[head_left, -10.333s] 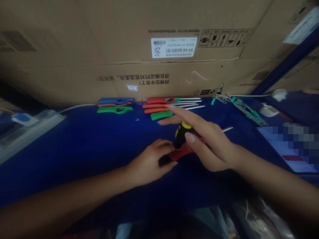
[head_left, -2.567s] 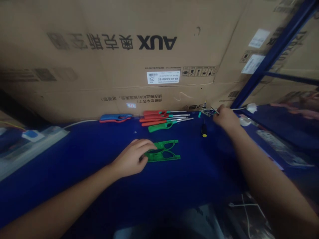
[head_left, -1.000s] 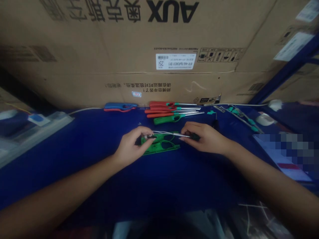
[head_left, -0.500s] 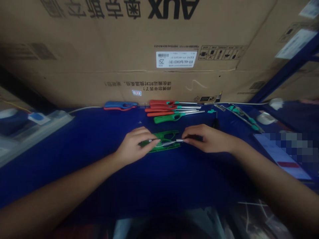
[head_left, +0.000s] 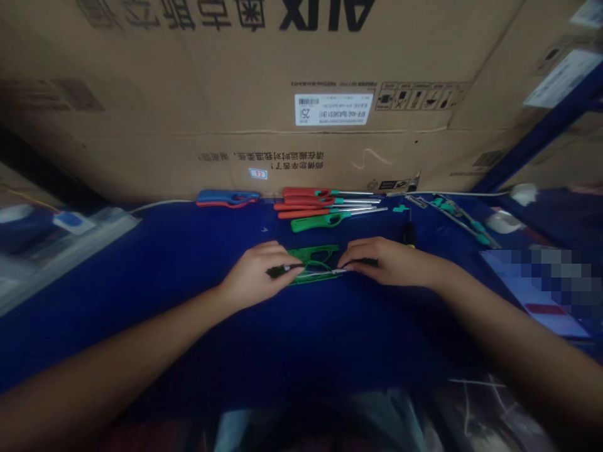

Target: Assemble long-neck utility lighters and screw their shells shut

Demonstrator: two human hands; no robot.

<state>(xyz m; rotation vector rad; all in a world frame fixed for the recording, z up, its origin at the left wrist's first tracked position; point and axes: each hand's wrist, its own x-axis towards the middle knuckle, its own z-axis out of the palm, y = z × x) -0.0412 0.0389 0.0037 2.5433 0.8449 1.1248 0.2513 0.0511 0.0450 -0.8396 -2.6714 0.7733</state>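
left hand [head_left: 257, 274]: pinches wired insert [head_left: 316, 274]
right hand [head_left: 389, 263]: pinches its metal end [head_left: 338, 271]
insert: now lower, over green shell [head_left: 300, 253] between hands; likely seating

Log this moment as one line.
left hand: pinches small part | right hand: holds thin metal piece | green casing halves: between hands, on table | screwdriver: just beyond right wrist

my left fingers [head_left: 282, 258] and right fingers [head_left: 357, 251] are slender and uncovered. my left forearm [head_left: 141, 351] and right forearm [head_left: 509, 333] are bare to the edge of view, each tapering smoothly toward an uncovered wrist.
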